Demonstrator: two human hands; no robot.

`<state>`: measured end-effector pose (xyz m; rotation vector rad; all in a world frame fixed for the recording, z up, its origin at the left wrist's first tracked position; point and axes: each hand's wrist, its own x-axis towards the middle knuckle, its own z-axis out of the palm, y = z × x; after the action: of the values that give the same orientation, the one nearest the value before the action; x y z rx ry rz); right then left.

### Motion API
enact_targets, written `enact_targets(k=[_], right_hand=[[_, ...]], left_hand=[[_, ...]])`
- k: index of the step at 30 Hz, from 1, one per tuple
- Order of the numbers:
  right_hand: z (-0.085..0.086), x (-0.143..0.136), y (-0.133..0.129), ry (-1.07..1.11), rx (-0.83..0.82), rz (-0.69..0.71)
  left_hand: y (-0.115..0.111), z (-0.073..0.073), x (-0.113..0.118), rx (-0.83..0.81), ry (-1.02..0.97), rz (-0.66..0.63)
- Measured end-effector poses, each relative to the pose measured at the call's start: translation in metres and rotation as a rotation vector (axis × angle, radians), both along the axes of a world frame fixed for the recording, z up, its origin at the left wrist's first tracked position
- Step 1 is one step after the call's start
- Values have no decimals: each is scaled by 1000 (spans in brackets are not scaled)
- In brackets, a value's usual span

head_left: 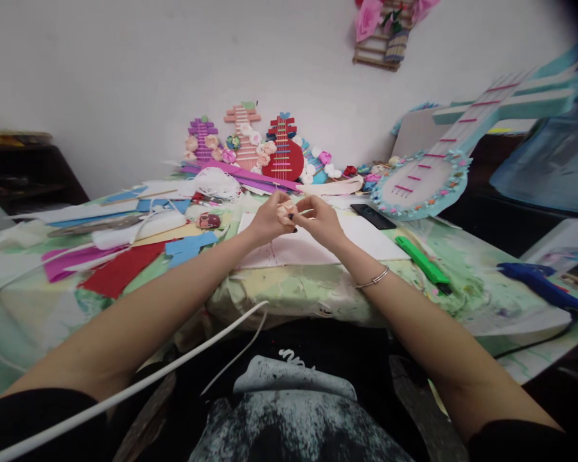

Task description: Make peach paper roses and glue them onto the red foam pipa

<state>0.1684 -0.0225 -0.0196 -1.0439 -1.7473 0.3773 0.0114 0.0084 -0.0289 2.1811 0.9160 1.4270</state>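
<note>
Pale-green tabletop [476, 256] vs. plain wall [125, 64]; L hand [270, 218] & R hand [322, 221], fingers pinched close, both on a small crumpled peach piece [285, 208], held b/w them over white paper [313, 251]. White script [295, 359] on black shirt [337, 343] & reddish marks [271, 253] on paper: can't read either.

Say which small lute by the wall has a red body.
Only the red lute, between the peach lute and blue lute; the leftmost is the purple lute.
</note>
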Motion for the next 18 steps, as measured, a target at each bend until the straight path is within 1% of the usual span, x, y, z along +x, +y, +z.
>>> enact_targets(k=[6,9,12,15,18], right_hand=[[-3,-1,0,-80,-7,-43],[-6,0,5,-76,-3,-58],[-9,1,11,-45,3,-64],[-10,1,13,-6,-12,-61],[-9,1,12,10,-33,-77]], left_hand=[[-8,3,2,-57,35,6],[-12,6,2,-62,75,4],[-12,6,2,-52,67,-15],[-9,6,0,-16,75,-31],[-7,5,0,65,114,-3]])
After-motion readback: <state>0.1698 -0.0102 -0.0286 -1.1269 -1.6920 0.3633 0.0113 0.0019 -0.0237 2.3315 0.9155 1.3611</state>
